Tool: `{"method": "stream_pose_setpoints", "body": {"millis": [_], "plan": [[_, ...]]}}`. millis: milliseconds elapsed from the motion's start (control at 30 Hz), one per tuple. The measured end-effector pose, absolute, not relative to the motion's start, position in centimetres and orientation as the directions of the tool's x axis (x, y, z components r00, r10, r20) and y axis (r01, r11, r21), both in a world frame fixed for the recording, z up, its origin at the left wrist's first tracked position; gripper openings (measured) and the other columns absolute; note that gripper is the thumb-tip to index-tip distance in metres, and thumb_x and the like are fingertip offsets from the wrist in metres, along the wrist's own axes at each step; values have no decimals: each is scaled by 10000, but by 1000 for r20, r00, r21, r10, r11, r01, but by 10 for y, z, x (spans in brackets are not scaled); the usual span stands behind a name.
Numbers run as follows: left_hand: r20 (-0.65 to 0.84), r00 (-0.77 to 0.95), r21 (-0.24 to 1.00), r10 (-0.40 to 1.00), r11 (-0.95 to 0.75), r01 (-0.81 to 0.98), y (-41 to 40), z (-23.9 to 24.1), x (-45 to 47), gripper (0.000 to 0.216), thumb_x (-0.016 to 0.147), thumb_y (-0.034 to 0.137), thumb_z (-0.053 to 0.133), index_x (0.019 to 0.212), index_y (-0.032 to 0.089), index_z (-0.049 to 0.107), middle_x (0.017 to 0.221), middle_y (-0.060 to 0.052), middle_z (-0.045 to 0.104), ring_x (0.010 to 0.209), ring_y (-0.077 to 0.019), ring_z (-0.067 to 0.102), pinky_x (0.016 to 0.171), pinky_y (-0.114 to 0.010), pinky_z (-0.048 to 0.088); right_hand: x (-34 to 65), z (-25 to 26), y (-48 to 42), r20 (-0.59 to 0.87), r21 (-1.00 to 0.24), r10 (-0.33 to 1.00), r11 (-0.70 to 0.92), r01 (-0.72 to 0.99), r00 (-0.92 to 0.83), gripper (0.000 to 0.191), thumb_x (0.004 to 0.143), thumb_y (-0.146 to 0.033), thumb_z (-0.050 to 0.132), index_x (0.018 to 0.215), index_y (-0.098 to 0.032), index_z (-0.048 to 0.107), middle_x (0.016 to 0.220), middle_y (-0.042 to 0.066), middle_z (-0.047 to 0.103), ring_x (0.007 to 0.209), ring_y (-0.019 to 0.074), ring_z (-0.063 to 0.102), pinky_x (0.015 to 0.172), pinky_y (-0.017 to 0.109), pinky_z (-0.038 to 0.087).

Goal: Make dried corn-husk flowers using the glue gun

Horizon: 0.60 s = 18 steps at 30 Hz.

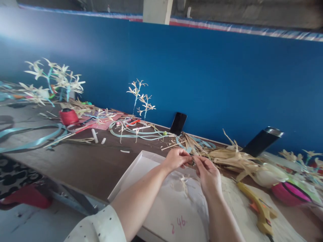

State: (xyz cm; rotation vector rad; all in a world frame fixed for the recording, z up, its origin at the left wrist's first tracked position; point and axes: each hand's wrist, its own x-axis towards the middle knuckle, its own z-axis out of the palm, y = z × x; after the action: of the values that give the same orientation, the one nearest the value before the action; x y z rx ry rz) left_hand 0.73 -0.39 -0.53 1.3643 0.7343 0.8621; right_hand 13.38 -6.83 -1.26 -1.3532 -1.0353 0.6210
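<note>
My left hand (177, 158) and my right hand (208, 172) meet over a shallow white box lid (148, 188). Fingertips of both are pinched together around a small dark piece (193, 161), too small and covered to name. Below them, a pale dried-husk flower (185, 183) lies in the lid, which bears red handwritten numerals. Just beyond my hands is a heap of dry tan husk strips (227, 158). To the right of my right arm a yellow hot glue gun (259, 208) rests on a pale sheet.
Husk flowers on blue-wrapped stems (140, 95) stand against the blue wall panel. A phone (178, 123) leans there, and a black flask (262, 142) tilts at right. Leftward are a red thread spool (69, 117), blue ribbon (30, 129) and white glue sticks (95, 135). A pink pouch (291, 193) sits far right.
</note>
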Motion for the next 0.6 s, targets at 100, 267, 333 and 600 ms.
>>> {"method": "stream_pose_setpoints", "body": {"millis": [100,267,333,600], "plan": [[48,525,994,850,13,-113,-4,-8,9,248,670,337,693,746,120,599,643,-14,621,543,-82,572,459,-173,446,137,-17,-66,221,-974,867,172,148,446,368,693,-490,665,858,-162,648,476,-50,430,429,88,346,399,215,249],[38,510,972,859,88,-219,-3,-5,8,313,642,388,715,771,126,605,720,-30,649,540,-67,548,467,-172,426,140,-24,-63,203,-968,891,245,-55,405,309,700,-451,684,806,-166,627,494,-62,414,425,58,312,403,197,233],[28,486,960,874,113,-258,-2,-3,6,318,631,392,723,769,130,608,730,-27,650,532,-59,529,464,-169,410,140,-24,-62,199,-955,892,269,-122,406,280,706,-416,694,802,-161,631,488,-67,399,424,46,302,399,185,222],[31,450,962,893,94,-254,-2,-1,4,304,648,385,712,782,132,610,745,-41,653,567,-72,525,477,-178,407,137,-17,-66,202,-944,846,302,-132,494,294,690,-410,711,834,-170,621,613,-1,613,416,48,382,354,167,238]]}}
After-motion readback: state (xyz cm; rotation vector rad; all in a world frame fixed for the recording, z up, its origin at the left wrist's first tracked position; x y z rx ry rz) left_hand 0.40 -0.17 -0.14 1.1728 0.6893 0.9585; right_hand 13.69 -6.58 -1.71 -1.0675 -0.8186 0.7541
